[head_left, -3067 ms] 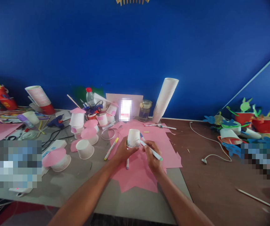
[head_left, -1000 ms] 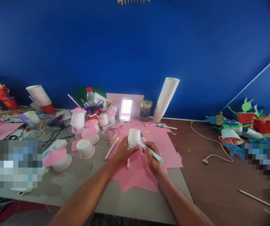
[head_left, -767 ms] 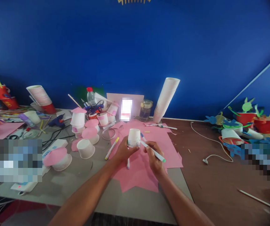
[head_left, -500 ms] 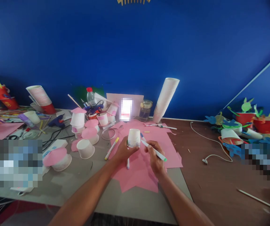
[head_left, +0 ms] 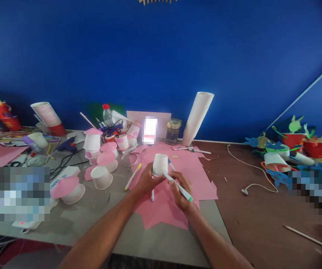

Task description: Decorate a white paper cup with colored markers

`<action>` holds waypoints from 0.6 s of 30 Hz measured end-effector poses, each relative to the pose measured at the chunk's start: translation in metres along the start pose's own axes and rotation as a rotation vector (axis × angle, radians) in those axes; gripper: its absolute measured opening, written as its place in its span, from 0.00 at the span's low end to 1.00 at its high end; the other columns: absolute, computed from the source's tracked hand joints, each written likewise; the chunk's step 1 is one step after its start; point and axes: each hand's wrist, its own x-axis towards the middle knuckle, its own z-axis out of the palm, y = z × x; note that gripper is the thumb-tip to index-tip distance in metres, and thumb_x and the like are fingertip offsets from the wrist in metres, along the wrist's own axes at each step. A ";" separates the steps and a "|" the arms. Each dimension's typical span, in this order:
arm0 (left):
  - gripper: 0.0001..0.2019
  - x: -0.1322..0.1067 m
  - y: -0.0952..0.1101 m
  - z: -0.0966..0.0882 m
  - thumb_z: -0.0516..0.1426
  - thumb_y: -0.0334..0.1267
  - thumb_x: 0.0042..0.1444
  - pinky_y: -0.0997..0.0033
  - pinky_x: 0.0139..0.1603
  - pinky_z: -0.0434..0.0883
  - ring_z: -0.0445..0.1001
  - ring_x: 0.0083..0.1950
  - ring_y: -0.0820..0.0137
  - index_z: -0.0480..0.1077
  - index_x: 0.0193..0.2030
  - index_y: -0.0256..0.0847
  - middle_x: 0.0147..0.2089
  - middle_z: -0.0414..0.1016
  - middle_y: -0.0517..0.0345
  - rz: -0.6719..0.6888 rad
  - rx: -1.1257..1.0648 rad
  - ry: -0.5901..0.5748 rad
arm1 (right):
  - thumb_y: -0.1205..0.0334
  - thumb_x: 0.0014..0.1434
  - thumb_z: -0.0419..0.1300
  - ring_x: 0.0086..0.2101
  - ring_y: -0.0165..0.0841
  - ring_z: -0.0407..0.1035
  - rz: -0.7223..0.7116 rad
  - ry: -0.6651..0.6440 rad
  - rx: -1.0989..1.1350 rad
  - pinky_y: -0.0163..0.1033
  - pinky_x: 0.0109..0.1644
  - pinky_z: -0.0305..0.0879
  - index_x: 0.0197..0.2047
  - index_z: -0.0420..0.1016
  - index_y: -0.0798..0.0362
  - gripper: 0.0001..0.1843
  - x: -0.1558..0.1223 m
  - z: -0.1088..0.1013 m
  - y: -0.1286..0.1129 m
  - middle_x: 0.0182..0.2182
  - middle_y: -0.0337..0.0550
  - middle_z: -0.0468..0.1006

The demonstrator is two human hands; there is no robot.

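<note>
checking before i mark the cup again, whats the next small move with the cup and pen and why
Probably turn the white paper cup slightly in your left hand, so the slim white green-ended marker in your right hand meets bare paper. Its tip sits at the cup's lower side, near the bluish marks there, while the wall above them looks unmarked.

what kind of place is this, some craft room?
Probably a paper-craft workroom. Signs: a tall stack of white paper cups, a hot glue gun and pink paper sheets, plus a marker in the right hand and a paper cup in the left hand.
</note>
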 end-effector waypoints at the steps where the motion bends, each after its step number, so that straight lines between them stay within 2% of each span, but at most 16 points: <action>1: 0.23 0.000 0.001 0.000 0.65 0.47 0.49 0.69 0.40 0.71 0.75 0.43 0.63 0.68 0.48 0.37 0.46 0.76 0.52 -0.003 0.004 -0.002 | 0.61 0.63 0.53 0.32 0.36 0.73 -0.019 -0.001 0.004 0.40 0.35 0.69 0.44 0.71 0.51 0.08 0.000 0.001 0.001 0.33 0.45 0.77; 4: 0.25 -0.001 0.002 0.001 0.65 0.49 0.48 0.68 0.41 0.72 0.74 0.44 0.62 0.69 0.49 0.37 0.47 0.76 0.51 0.011 0.013 0.001 | 0.62 0.63 0.54 0.34 0.37 0.73 -0.063 -0.012 -0.001 0.41 0.36 0.70 0.45 0.71 0.51 0.08 -0.001 0.002 0.004 0.34 0.45 0.77; 8: 0.22 -0.001 0.002 0.001 0.65 0.48 0.49 0.67 0.44 0.72 0.74 0.46 0.62 0.70 0.47 0.38 0.48 0.76 0.51 0.051 0.025 0.008 | 0.62 0.62 0.53 0.35 0.37 0.74 -0.086 -0.032 -0.020 0.42 0.37 0.71 0.44 0.71 0.51 0.08 -0.001 0.003 0.004 0.35 0.46 0.77; 13: 0.18 -0.002 0.003 0.002 0.65 0.44 0.49 0.68 0.44 0.72 0.74 0.47 0.62 0.71 0.44 0.38 0.47 0.77 0.52 0.053 0.033 -0.019 | 0.63 0.62 0.54 0.34 0.38 0.74 -0.066 -0.015 -0.053 0.43 0.37 0.72 0.43 0.72 0.50 0.07 0.001 0.004 0.004 0.34 0.46 0.78; 18: 0.19 -0.002 0.004 0.002 0.65 0.43 0.48 0.68 0.43 0.72 0.74 0.46 0.62 0.72 0.46 0.38 0.47 0.77 0.53 0.041 -0.001 -0.037 | 0.63 0.62 0.55 0.33 0.37 0.75 -0.032 0.027 -0.098 0.41 0.36 0.71 0.43 0.72 0.49 0.08 0.000 0.004 0.006 0.33 0.45 0.79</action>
